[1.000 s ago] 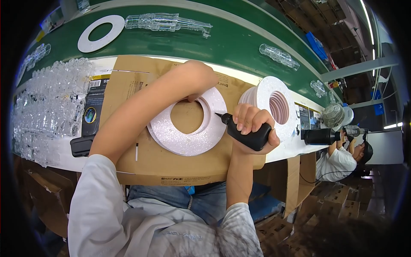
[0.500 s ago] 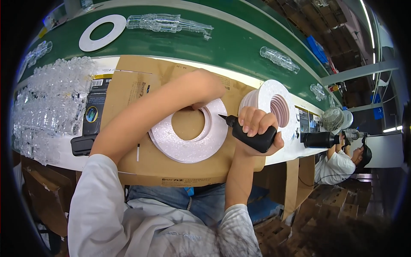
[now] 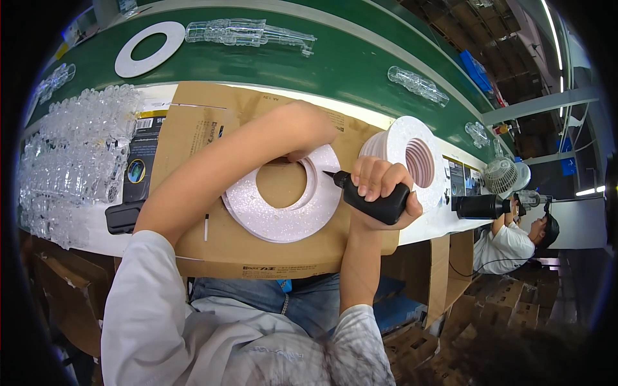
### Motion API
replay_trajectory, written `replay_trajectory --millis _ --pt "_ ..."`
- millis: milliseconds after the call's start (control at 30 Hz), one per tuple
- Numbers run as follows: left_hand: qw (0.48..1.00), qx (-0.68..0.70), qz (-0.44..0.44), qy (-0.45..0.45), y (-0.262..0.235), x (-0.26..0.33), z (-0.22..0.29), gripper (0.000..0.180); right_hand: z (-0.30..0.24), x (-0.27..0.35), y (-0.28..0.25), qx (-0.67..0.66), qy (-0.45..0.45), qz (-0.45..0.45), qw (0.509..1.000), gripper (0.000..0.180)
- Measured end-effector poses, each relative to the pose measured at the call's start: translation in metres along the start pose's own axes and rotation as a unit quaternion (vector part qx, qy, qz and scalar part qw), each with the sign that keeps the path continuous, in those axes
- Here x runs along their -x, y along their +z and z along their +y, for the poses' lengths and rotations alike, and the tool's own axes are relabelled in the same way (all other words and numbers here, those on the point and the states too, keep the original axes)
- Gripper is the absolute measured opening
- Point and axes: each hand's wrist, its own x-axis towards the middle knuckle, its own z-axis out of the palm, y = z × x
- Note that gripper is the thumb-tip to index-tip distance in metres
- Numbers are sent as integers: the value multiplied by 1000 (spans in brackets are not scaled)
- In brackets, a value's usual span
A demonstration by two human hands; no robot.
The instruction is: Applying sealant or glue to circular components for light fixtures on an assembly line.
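A white speckled ring, seemingly stacked on another, lies on the brown cardboard in front of me. My left hand reaches over to its far side, the fingers curled down at the rim and mostly hidden by the hand itself. In my right hand is a black squeeze bottle, the fingers wrapped round its body. Its thin pointed nozzle is aimed left, over the right part of the ring. Behind the right hand stands a pile of similar white rings.
Clear plastic parts are heaped on the left, beside a black case. A green belt runs behind, carrying a flat white ring and clear parts. On the right are a black bottle, a fan and another person.
My right hand has brought the bottle slightly left, its nozzle a little farther over the ring. The left hand keeps its place at the ring's far side.
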Motion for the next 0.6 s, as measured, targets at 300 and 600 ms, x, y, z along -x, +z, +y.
replay_trajectory --millis 300,600 --pt "1000 5 -2 4 0 1 -3 38 5 -2 1 2 -19 7 1000 38" --pt "1000 -15 7 -4 -2 2 -11 40 -11 -2 -6 14 -61 2 998 37"
